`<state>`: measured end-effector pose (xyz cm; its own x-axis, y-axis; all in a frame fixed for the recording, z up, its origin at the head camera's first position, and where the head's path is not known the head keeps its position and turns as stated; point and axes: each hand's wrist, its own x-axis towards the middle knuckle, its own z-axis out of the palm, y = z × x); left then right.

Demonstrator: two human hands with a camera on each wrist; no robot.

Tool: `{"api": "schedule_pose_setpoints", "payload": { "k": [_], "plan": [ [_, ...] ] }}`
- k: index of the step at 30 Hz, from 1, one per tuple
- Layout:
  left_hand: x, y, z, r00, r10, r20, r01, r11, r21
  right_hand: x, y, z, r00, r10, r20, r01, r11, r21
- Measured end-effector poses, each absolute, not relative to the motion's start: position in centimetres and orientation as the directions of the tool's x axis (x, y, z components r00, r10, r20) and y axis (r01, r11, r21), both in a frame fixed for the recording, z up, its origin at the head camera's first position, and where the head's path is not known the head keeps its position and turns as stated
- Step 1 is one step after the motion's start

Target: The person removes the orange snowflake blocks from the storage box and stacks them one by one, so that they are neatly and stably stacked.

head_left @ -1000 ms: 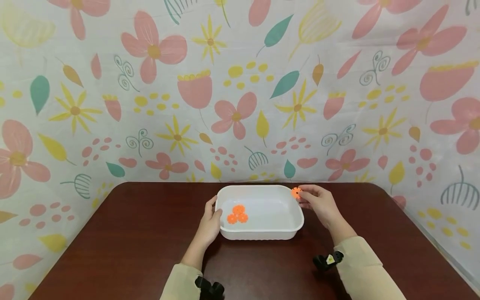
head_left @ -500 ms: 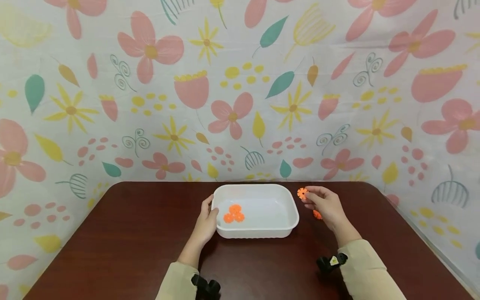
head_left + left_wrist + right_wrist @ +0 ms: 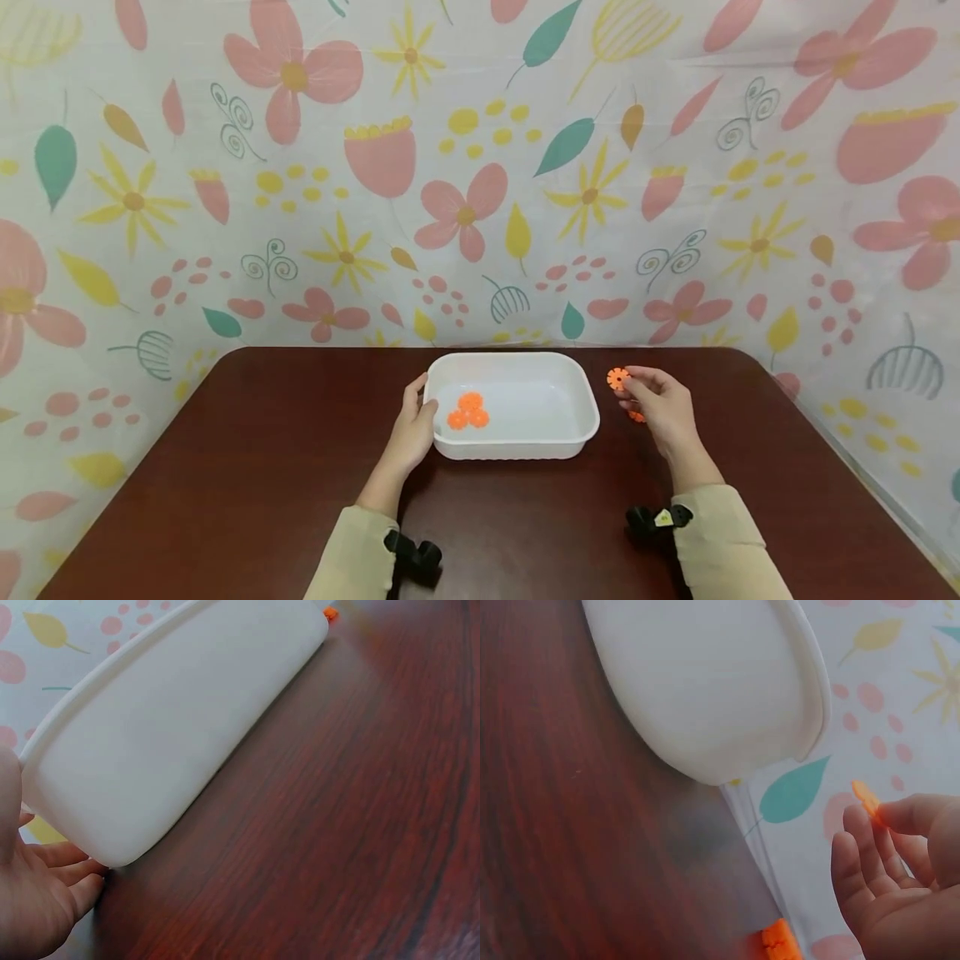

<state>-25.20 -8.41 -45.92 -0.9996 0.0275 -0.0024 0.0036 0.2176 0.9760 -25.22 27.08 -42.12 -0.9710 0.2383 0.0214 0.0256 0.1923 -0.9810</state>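
My left hand (image 3: 411,429) grips the left end of a white plastic basin (image 3: 517,451), thumb at the rim and fingers against the outer wall. In the left wrist view, those fingertips reach the basin's lower corner. Three orange notched discs (image 3: 470,402) lie together on the left part of the basin's floor. Just right of the basin, my right hand (image 3: 666,414) pinches another orange notched disc (image 3: 618,379) between thumb and fingers, above the table. Partly hidden below that hand, more orange (image 3: 636,416) shows on the table; the right wrist view has it as stacked disc edges (image 3: 780,941).
The dark brown wooden table (image 3: 270,467) extends on both sides of the basin and in front of it. A flower-print cloth (image 3: 465,167) hangs right behind the table's back edge. Black wrist cameras (image 3: 414,557) sit at both sleeves.
My right hand has moved right with its disc, from the basin's right rim to beyond it. Orange on the table beneath it has come into view. The left hand keeps its grip.
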Motion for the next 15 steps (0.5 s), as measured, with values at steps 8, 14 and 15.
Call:
{"api": "schedule_pose_setpoints", "payload": {
  "k": [8, 14, 15],
  "plan": [
    [-25.3, -8.5, -45.8, -1.000, 0.018, -0.016, -0.012, 0.221, 0.975, -25.2, 28.3, -42.8, -0.969, 0.249, -0.008, 0.030, 0.085, -0.996],
    [-25.3, -8.5, -45.8, -0.999, 0.028, -0.017, -0.011, 0.212, 0.977, -24.7, 29.7, -43.0, -0.959, 0.282, -0.038, 0.037, -0.009, -0.999],
    [-25.3, -8.5, -45.8, -0.999, 0.030, -0.018, -0.011, 0.213, 0.977, -24.6, 29.8, -43.0, -0.957, 0.286, -0.041, 0.038, -0.014, -0.999]
  ]
}}
